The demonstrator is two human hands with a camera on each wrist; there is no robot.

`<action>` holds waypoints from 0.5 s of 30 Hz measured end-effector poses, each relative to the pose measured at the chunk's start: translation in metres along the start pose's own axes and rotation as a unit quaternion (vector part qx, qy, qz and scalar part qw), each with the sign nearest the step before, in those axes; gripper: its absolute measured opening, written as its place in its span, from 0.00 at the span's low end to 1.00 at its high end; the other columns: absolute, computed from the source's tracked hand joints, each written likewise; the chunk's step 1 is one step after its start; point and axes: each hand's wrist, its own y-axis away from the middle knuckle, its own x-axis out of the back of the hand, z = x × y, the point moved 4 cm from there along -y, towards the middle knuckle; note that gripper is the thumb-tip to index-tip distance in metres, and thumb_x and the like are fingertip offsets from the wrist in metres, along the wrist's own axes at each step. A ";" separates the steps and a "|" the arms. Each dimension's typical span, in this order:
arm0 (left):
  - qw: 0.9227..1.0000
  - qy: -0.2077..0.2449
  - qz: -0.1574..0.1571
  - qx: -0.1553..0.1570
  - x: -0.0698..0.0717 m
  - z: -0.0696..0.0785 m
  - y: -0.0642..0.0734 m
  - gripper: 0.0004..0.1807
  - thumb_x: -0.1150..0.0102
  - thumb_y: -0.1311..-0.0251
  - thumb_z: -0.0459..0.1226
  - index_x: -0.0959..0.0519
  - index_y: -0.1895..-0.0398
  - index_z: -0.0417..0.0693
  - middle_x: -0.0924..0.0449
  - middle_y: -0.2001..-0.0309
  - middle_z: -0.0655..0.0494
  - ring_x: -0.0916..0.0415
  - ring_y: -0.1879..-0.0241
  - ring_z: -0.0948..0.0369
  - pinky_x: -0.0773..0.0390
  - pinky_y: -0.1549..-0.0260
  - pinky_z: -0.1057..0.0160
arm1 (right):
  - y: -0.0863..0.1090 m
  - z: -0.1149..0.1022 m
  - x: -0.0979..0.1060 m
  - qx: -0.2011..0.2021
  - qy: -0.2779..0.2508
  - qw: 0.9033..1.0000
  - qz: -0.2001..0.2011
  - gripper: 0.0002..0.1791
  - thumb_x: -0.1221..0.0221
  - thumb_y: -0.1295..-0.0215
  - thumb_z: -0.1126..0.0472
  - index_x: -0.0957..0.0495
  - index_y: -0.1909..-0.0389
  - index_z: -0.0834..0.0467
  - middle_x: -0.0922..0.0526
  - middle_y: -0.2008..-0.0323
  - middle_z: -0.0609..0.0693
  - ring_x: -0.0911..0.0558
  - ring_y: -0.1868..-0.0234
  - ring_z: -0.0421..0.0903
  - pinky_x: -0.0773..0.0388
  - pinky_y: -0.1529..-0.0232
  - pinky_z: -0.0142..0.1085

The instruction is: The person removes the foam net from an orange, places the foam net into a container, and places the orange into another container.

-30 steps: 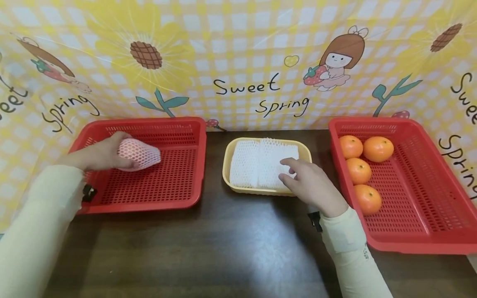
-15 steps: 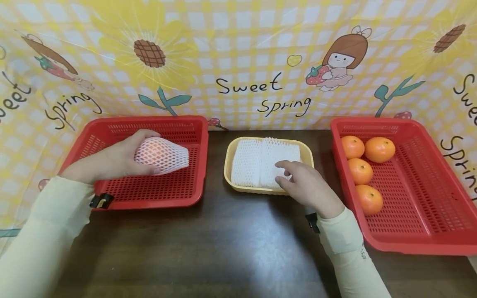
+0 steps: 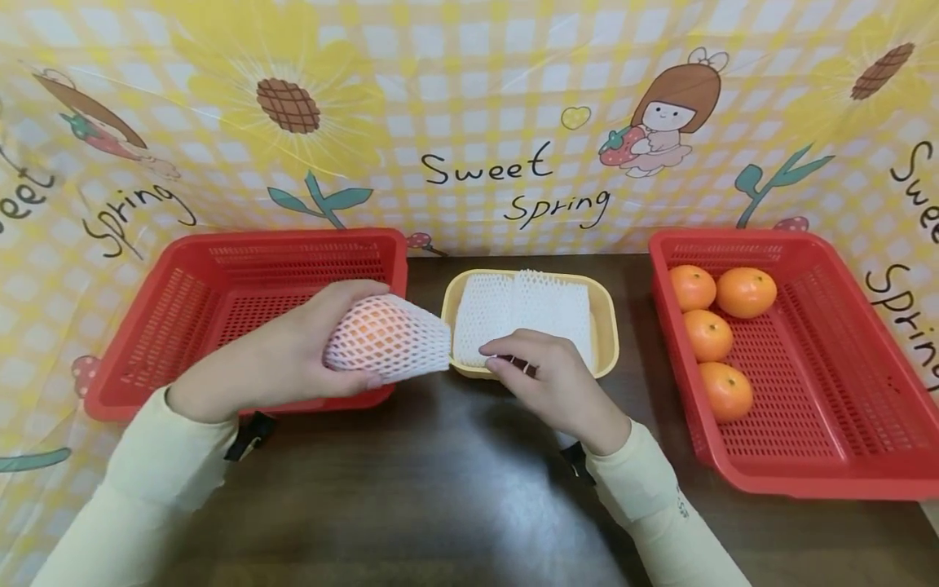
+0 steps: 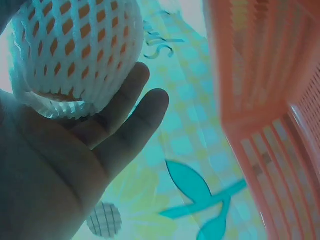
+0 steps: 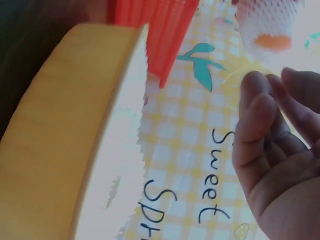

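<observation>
My left hand (image 3: 282, 350) grips an orange in a white foam net (image 3: 389, 338), fingers on its far side and thumb on the near side. The net's loose end points right. In the left wrist view, the foam mesh (image 4: 75, 50) lies against the fingers with orange showing through. Nothing is in my right hand (image 3: 553, 387), whose thumb and fingers are loosely bent over the near edge of a small yellow tray (image 3: 607, 326). A gap separates its fingertips from the net's end. Flat white foam nets (image 3: 484, 310) lie in that tray.
A red perforated basket (image 3: 183, 293) stands at the left, partly behind my left hand. At the right, another red basket (image 3: 873, 391) holds several bare oranges (image 3: 726, 391). A patterned yellow-checked cloth (image 3: 484, 98) hangs behind the dark table (image 3: 411, 505).
My left hand has carried the netted orange out over the left basket's right side, towards the middle. My right hand has moved left across the yellow tray, towards the net's end.
</observation>
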 end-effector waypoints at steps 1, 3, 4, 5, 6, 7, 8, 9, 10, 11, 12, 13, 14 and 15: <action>1.000 -0.001 0.002 -0.011 -0.003 0.003 -0.001 0.49 0.23 0.50 0.53 0.40 0.28 0.56 0.32 0.40 0.58 0.31 0.45 0.58 0.25 0.49 0.49 | -0.001 -0.003 -0.001 0.010 -0.011 1.000 0.006 0.09 0.32 0.37 0.68 0.13 0.57 0.58 0.16 0.66 0.42 0.22 0.69 0.37 0.22 0.68 0.34; 0.999 0.000 0.006 -0.033 -0.007 0.009 -0.002 0.49 0.24 0.49 0.54 0.41 0.28 0.55 0.32 0.39 0.56 0.31 0.45 0.58 0.26 0.47 0.49 | -0.002 -0.006 -0.002 0.028 -0.030 0.999 0.014 0.09 0.32 0.38 0.69 0.13 0.57 0.58 0.16 0.67 0.42 0.22 0.70 0.37 0.23 0.68 0.32; 0.999 0.004 0.006 -0.041 -0.010 0.011 -0.003 0.49 0.24 0.49 0.53 0.41 0.27 0.55 0.32 0.39 0.56 0.31 0.45 0.58 0.27 0.47 0.49 | -0.002 -0.007 -0.003 0.037 -0.041 0.998 0.017 0.09 0.32 0.38 0.70 0.13 0.58 0.58 0.16 0.68 0.42 0.22 0.70 0.37 0.24 0.69 0.32; 0.999 0.008 0.008 -0.048 -0.012 0.013 -0.003 0.49 0.24 0.49 0.54 0.41 0.27 0.55 0.32 0.39 0.56 0.31 0.45 0.58 0.27 0.47 0.49 | -0.002 -0.008 -0.003 0.044 -0.054 0.997 0.020 0.09 0.32 0.38 0.71 0.13 0.58 0.58 0.17 0.68 0.42 0.22 0.70 0.38 0.24 0.69 0.32; 0.998 0.014 0.009 -0.055 -0.014 0.016 -0.004 0.49 0.24 0.49 0.54 0.41 0.27 0.54 0.32 0.39 0.56 0.30 0.45 0.58 0.26 0.47 0.49 | -0.002 -0.009 -0.003 0.048 -0.073 0.996 0.023 0.09 0.33 0.38 0.72 0.12 0.58 0.59 0.16 0.69 0.43 0.22 0.70 0.39 0.25 0.69 0.32; 0.998 0.018 0.010 -0.062 -0.016 0.018 -0.005 0.49 0.24 0.48 0.54 0.41 0.27 0.54 0.32 0.39 0.56 0.30 0.45 0.59 0.26 0.47 0.50 | -0.001 -0.009 -0.003 0.051 -0.093 0.994 0.025 0.09 0.33 0.38 0.73 0.12 0.59 0.60 0.16 0.69 0.44 0.23 0.71 0.39 0.25 0.69 0.32; 0.997 0.024 0.008 -0.068 -0.019 0.020 -0.006 0.49 0.24 0.48 0.53 0.41 0.27 0.55 0.32 0.38 0.56 0.30 0.45 0.59 0.26 0.48 0.50 | -0.001 -0.010 -0.003 0.052 -0.110 0.992 0.027 0.09 0.34 0.38 0.73 0.13 0.60 0.61 0.17 0.69 0.44 0.23 0.71 0.40 0.26 0.70 0.32; 0.997 0.031 0.007 -0.072 -0.022 0.021 -0.007 0.49 0.24 0.48 0.54 0.41 0.27 0.55 0.32 0.38 0.57 0.30 0.45 0.60 0.26 0.48 0.51 | -0.001 -0.010 -0.003 0.052 -0.123 0.991 0.029 0.08 0.35 0.37 0.74 0.13 0.61 0.60 0.18 0.71 0.45 0.24 0.72 0.41 0.27 0.71 0.32; 0.996 0.037 0.005 -0.076 -0.024 0.023 -0.007 0.49 0.24 0.48 0.54 0.41 0.27 0.56 0.32 0.38 0.59 0.29 0.45 0.61 0.25 0.48 0.52 | -0.001 -0.011 -0.003 0.051 -0.136 0.989 0.030 0.08 0.36 0.37 0.74 0.13 0.64 0.60 0.19 0.72 0.45 0.25 0.73 0.41 0.28 0.72 0.32; 0.996 0.043 0.003 -0.080 -0.027 0.025 -0.008 0.49 0.24 0.48 0.54 0.41 0.27 0.58 0.32 0.38 0.60 0.29 0.45 0.62 0.25 0.48 0.52 | 0.000 -0.011 -0.003 0.047 -0.145 0.988 0.032 0.08 0.37 0.36 0.75 0.13 0.66 0.59 0.21 0.74 0.45 0.27 0.74 0.41 0.29 0.72 0.32; 0.995 0.049 0.000 -0.084 -0.029 0.027 -0.009 0.48 0.24 0.48 0.55 0.41 0.27 0.59 0.33 0.38 0.62 0.29 0.45 0.63 0.25 0.48 0.53 | 0.000 -0.011 -0.003 0.043 -0.149 0.987 0.034 0.09 0.38 0.36 0.75 0.14 0.68 0.59 0.22 0.75 0.45 0.28 0.75 0.41 0.31 0.74 0.32; 0.995 0.054 -0.002 -0.089 -0.032 0.029 -0.010 0.48 0.24 0.48 0.55 0.41 0.27 0.61 0.33 0.38 0.63 0.29 0.45 0.64 0.25 0.48 0.54 | 0.000 -0.012 -0.003 0.041 -0.149 0.987 0.036 0.10 0.38 0.36 0.75 0.15 0.70 0.58 0.25 0.77 0.44 0.29 0.76 0.40 0.32 0.75 0.31; 0.994 0.059 -0.003 -0.094 -0.033 0.031 -0.011 0.49 0.24 0.48 0.55 0.42 0.27 0.62 0.33 0.38 0.64 0.29 0.45 0.64 0.25 0.47 0.54 | 0.001 -0.012 -0.003 0.037 -0.148 0.987 0.039 0.11 0.39 0.36 0.75 0.15 0.71 0.57 0.26 0.78 0.44 0.30 0.76 0.40 0.33 0.75 0.31; 0.993 0.061 -0.002 -0.099 -0.035 0.033 -0.011 0.49 0.25 0.49 0.56 0.42 0.27 0.62 0.33 0.38 0.64 0.30 0.45 0.64 0.25 0.47 0.55 | 0.002 -0.012 -0.003 0.034 -0.147 0.988 0.041 0.12 0.40 0.36 0.75 0.16 0.72 0.56 0.28 0.79 0.44 0.31 0.77 0.40 0.33 0.76 0.31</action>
